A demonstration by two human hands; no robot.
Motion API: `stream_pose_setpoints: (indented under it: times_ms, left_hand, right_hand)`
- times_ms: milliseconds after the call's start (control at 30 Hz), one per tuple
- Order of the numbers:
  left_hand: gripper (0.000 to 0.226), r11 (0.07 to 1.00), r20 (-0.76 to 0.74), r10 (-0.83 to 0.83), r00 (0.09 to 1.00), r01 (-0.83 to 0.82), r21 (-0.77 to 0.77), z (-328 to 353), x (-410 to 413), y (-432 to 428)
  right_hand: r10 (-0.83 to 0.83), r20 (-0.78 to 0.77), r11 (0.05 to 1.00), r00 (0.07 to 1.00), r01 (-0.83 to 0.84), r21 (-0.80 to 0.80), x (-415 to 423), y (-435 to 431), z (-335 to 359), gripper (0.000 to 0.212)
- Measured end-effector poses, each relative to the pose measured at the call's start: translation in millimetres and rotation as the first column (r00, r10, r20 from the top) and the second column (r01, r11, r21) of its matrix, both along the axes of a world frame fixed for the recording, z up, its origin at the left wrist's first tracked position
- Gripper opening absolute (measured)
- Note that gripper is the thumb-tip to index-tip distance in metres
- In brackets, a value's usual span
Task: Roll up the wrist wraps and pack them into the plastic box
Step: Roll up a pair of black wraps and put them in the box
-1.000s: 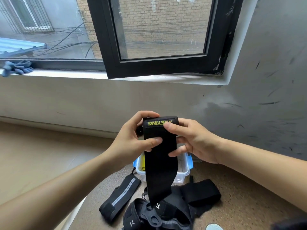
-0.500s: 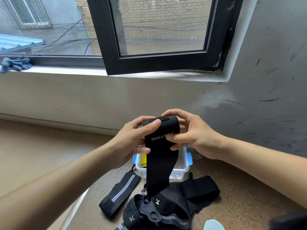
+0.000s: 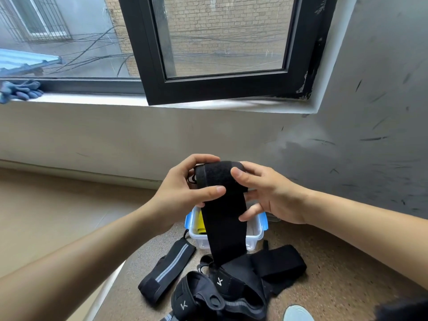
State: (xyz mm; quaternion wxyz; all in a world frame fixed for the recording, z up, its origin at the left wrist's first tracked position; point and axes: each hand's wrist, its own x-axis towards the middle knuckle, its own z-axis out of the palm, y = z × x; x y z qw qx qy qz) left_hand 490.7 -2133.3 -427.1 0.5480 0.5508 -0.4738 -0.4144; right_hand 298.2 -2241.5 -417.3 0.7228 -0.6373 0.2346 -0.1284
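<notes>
At the centre of the frame, the left hand [image 3: 183,195] gripped the rolled top end of a black wrist wrap [image 3: 222,218], its fingers curled over the top of the roll and its thumb pressed flat across the front of the strip. The right hand [image 3: 273,195] pinched the roll's other end, thumb on the front and the fingers loosely spread behind the wrap's right edge. The unrolled length hung straight down in front of the plastic box [image 3: 254,237].

Toward the bottom centre, the strip's lower end reached a heap of black straps [image 3: 278,262] on the speckled surface; two pieces [image 3: 231,288] in the heap bore a white K-shaped mark. To the lower left lay a separate black wrap with a grey stripe [image 3: 166,267].

The clear box, lidless with blue clips on its sides, stood just beyond the heap and held something yellow [image 3: 201,224] at its left end; the rest of its inside was hidden by the strip.

At the upper left, blue gloves [image 3: 22,90] rested on the windowsill.
</notes>
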Motion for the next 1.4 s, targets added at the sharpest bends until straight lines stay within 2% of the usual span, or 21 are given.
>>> stream_pose_setpoints:
  times_ms: [100, 200, 333, 433, 667, 733, 867, 933, 1033, 1167, 1267, 1400]
  left_hand:
    - [0.066, 1.0, 0.024, 0.002, 1.0, -0.003, 0.023, 0.7, -0.2, -0.7]
    - [0.071, 0.993, 0.007, -0.004, 1.0, 0.003, 0.119, 0.1, 3.3, 0.2]
    - [0.053, 0.964, -0.101, -0.106, 0.989, 0.127, 0.232, -2.0, 4.1, 3.0]
    - [0.05, 0.952, -0.141, -0.103, 0.985, 0.139, 0.272, 0.1, 2.3, 2.6]
    - [0.045, 0.96, -0.152, -0.035, 0.988, 0.076, 0.269, 0.9, 1.7, -1.3]
    - [0.043, 0.964, -0.165, -0.043, 0.985, 0.085, 0.253, -0.6, 3.9, -1.4]
    - [0.051, 0.981, -0.166, -0.04, 0.985, 0.07, 0.183, -1.5, 5.1, -0.7]
    - [0.053, 0.988, -0.172, -0.042, 0.984, 0.066, 0.138, -1.4, 4.9, -0.6]
    - [0.054, 0.995, -0.14, -0.058, 0.989, 0.069, 0.076, -2.1, 4.2, 0.7]
    - [0.06, 0.997, -0.066, -0.062, 0.996, 0.065, 0.038, -3.5, 3.2, 1.3]
    - [0.068, 0.993, -0.059, -0.07, 0.996, 0.075, 0.088, -3.1, 5.1, 0.8]
    - [0.054, 0.973, -0.082, -0.134, 0.988, 0.147, 0.177, -3.1, 5.9, 1.5]
  right_hand:
    - [-0.056, 0.036, 0.998, 0.998, 0.056, 0.016, 2.0, -0.3, -2.5, 0.046]
    - [-0.072, 0.062, 0.997, 0.995, 0.072, 0.009, 2.1, -1.7, -2.5, 0.045]
    - [-0.119, 0.087, 0.992, 0.989, 0.122, -0.025, 0.8, -4.9, -5.3, 0.042]
    - [-0.124, 0.091, 0.99, 0.988, 0.13, -0.058, 0.1, -6.8, -8.5, 0.048]
    - [-0.06, 0.062, 0.955, 0.996, 0.075, -0.287, 0.1, -6.7, -11.9, 0.053]
    - [-0.054, 0.035, 0.962, 0.998, 0.061, -0.268, -0.1, -6.4, -11.7, 0.053]
    - [-0.008, -0.002, 1.0, 1.0, 0.008, -0.028, -1.1, -7.6, -9.7, 0.042]
    - [0.001, -0.036, 1.0, 0.999, 0.0, 0.028, -0.7, -7.1, -8.5, 0.047]
    - [-0.008, -0.062, 1.0, 0.998, 0.008, 0.013, 0.5, -5.6, -7.4, 0.053]
    - [-0.024, -0.018, 0.999, 1.0, 0.025, 0.022, -0.2, -5.4, -6.8, 0.048]
    - [-0.037, 0.037, 0.999, 0.999, 0.035, 0.042, -0.9, -9.0, -7.3, 0.049]
    - [-0.065, 0.094, 0.997, 0.993, 0.062, 0.036, -1.6, -13.3, -8.1, 0.051]
